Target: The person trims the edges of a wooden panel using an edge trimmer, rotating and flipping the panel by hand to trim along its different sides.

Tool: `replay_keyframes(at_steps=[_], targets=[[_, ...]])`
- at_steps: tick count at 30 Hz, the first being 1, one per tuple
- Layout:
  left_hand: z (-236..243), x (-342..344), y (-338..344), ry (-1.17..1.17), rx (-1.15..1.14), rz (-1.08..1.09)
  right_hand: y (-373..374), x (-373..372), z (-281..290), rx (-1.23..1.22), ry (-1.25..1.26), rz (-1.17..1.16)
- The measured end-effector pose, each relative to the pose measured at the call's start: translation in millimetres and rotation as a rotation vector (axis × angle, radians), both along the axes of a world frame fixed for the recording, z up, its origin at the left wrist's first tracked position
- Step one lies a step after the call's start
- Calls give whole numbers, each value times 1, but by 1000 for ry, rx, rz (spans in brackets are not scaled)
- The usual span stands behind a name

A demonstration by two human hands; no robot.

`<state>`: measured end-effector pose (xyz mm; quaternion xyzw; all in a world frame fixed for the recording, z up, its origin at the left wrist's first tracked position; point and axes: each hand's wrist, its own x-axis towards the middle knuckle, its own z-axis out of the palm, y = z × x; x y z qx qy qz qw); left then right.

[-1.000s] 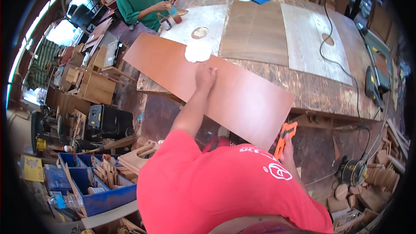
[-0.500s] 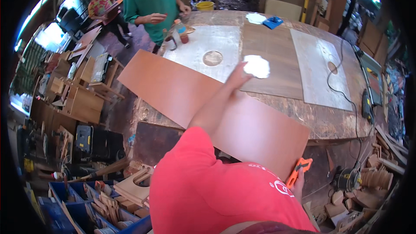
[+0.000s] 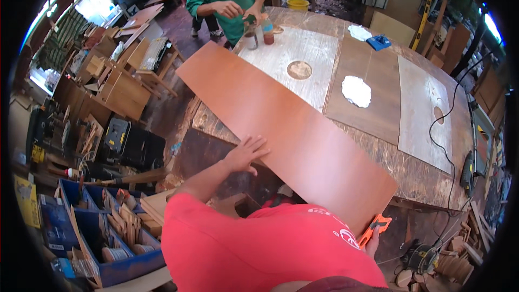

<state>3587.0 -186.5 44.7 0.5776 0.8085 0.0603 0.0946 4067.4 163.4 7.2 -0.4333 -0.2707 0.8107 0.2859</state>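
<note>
- My left grip (image 3: 246, 154) is spread loose, fingers laid on the near long edge of the long reddish-brown rectangular board (image 3: 286, 124), clenching nothing.
- My right grip (image 3: 373, 243) is closed around an orange angular hand tool (image 3: 377, 226) at the board's near right corner; whether the tool touches the board, I cannot tell.
- The board lies slantwise over the near side of the worn wooden desk (image 3: 427, 176), both its ends reaching past the desk's edge.
- A white scalloped disc (image 3: 356, 91) rests beyond it, on a flat brown wood-grain panel (image 3: 378, 75).
- I judge the board stiff, thin and fairly light but unwieldy, its smooth face slippery and its corners easily chipped.
- Best hold, I'd say: both long edges near mid-length, not the face.
</note>
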Motion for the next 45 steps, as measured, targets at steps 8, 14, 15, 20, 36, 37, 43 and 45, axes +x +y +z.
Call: replay_keyframes(at_steps=[8, 14, 15, 20, 36, 37, 43, 45], targets=[[-19, -23, 27, 218, 166, -95, 7, 6, 10, -41, -33, -1], [-7, -22, 24, 198, 221, -172, 15, 26, -2, 46, 0, 12], [0, -21, 25, 194, 216, -192, 16, 30, 0, 87, 7, 35], [48, -26, 33, 172, 157, -260, 23, 40, 20, 117, 0, 30], [218, -34, 103, -66, -57, -333, 5, 46, 166, 28, 99, -142], [216, -38, 104, -65, -47, -335, 10, 48, 169, 28, 92, -178], [231, -26, 136, -176, -24, -302, 34, 80, 142, 112, 170, -394], [232, -33, 139, -163, -10, -276, 28, 81, 142, 162, 243, -453]])
